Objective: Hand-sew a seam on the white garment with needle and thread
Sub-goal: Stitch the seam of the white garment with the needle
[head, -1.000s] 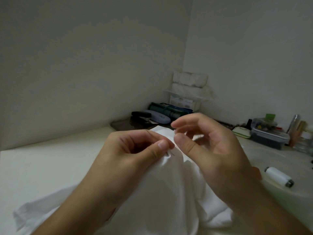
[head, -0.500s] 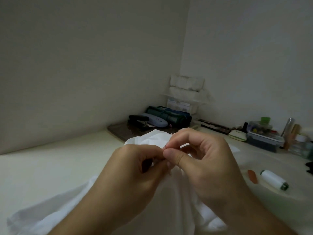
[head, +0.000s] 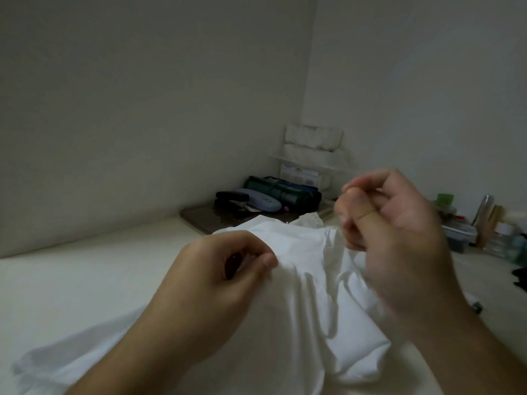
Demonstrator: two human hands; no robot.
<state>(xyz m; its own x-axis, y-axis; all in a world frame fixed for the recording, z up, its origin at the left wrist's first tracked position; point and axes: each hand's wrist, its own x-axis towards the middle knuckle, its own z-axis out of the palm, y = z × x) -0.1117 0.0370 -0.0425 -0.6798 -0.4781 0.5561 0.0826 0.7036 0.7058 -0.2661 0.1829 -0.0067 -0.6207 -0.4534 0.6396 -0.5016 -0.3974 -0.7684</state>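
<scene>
A pale surface carries a white garment, bunched beneath and between both hands. The left hand pinches a fold of its cloth between thumb and fingers. The right hand is raised just beside it, fingertips pressed together; needle and thread too fine to see.

A black stapler and lilac glasses case rest on a dark tray; green rolled pouch behind.

No readable text from my end. Only mark: small glasses icon on the lilac case; box print too blurred.
</scene>
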